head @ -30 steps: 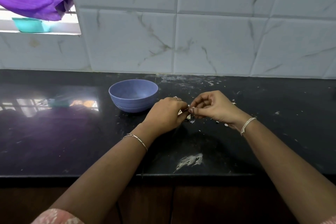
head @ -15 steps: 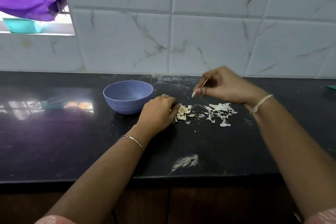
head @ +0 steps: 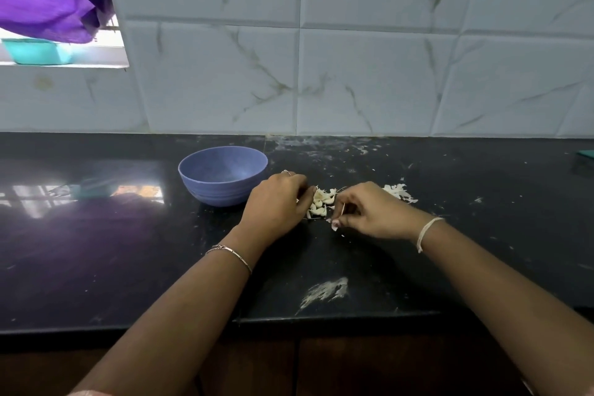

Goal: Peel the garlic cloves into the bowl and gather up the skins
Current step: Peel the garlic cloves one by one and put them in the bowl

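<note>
A small heap of garlic cloves [head: 319, 202] lies on the black counter [head: 128, 267] between my hands. My left hand [head: 276, 202] rests beside the heap with fingers curled, its fingertips at the cloves; what it holds is hidden. My right hand [head: 369, 210] sits just right of the heap, fingers curled, pinching a thin strip of garlic skin. A pile of peeled skins [head: 400, 192] lies behind my right hand. The blue bowl [head: 221, 175] stands left of the heap, its visible inside bare.
White tiled wall runs along the back. A teal object [head: 584, 157] sits at the far right edge. A pale smear [head: 324, 291] marks the counter near its front edge. Skin flecks scatter behind the heap. A window ledge with a teal tub [head: 37, 51] is upper left.
My right hand came down from above the skin pile to the counter beside the cloves. My left hand stayed at the heap.
</note>
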